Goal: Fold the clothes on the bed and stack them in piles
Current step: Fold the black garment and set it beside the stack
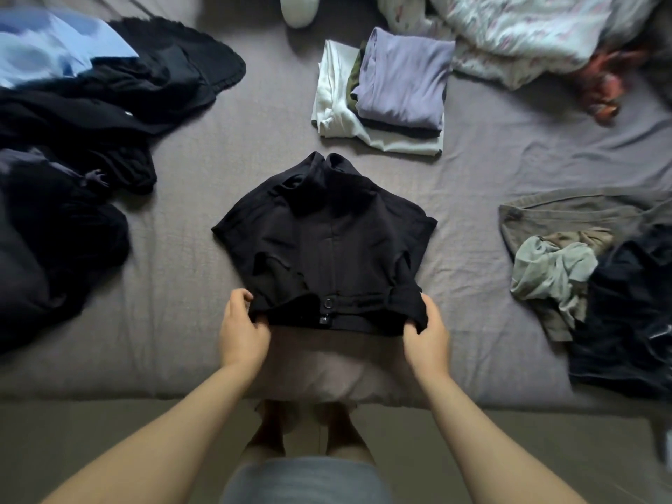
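Grey bed sheet (174,271) underfoot of work. Left hand (243,329) and right hand (427,331) each pinch near corners of black garment (327,241), waistband edge lifted. Folded pile (385,92) well beyond hands. Likely best: keep corners level, fold away evenly, smooth flat.

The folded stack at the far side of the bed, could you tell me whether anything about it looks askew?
Yes. In the folded stack, the lilac top sits turned relative to the white garment at the bottom, so their edges do not line up, and an olive layer pokes out at the left.
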Available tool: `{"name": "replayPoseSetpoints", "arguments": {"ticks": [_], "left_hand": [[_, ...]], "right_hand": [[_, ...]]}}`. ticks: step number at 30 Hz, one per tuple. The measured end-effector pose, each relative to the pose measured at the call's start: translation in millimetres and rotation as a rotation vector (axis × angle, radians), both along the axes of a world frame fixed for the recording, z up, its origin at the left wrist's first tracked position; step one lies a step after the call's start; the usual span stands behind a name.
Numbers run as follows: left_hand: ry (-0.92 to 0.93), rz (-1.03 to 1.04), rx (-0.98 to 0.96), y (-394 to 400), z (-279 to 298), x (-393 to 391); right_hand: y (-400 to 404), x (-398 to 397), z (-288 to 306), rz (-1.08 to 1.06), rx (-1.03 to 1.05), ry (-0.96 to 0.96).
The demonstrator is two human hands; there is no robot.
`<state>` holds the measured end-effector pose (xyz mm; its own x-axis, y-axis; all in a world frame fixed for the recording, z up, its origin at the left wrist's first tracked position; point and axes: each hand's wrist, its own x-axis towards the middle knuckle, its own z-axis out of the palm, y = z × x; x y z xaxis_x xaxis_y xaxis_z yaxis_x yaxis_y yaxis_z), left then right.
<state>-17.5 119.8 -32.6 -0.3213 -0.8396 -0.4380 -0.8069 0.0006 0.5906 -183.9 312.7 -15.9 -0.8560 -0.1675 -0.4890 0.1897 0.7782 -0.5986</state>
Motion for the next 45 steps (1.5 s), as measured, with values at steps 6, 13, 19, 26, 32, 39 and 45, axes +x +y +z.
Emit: {"name": "replayPoseSetpoints", "arguments": {"ticks": [6, 13, 19, 26, 32, 39, 45], "left_hand": [[0.043, -0.069, -0.201, -30, 80, -12], [0.189, -0.068, -0.246, -102, 146, -53], [0.346, -0.004, -0.579, -106, 178, -78], [0.036, 0.022, -0.380, -52, 91, 14], [-0.457, 0.081, -0.007, -21, 32, 57], [-0.588, -0.192, -0.009, -11, 5, 59], [-0.386, 0.144, 0.249, -8, -16, 107]], "right_hand": [[-9, -39, 67, -0.015, 0.086, 0.128], [-39, -110, 119, -0.033, -0.065, 0.182], [-66, -137, 140, -0.167, -0.284, 0.147], [-5, -72, 71, -0.128, -0.008, 0.157], [20, -8, 16, -0.037, 0.105, 0.105], [22, 25, -18, 0.182, 0.281, 0.075], [52, 32, -34, 0.196, 0.276, -0.103]]}}
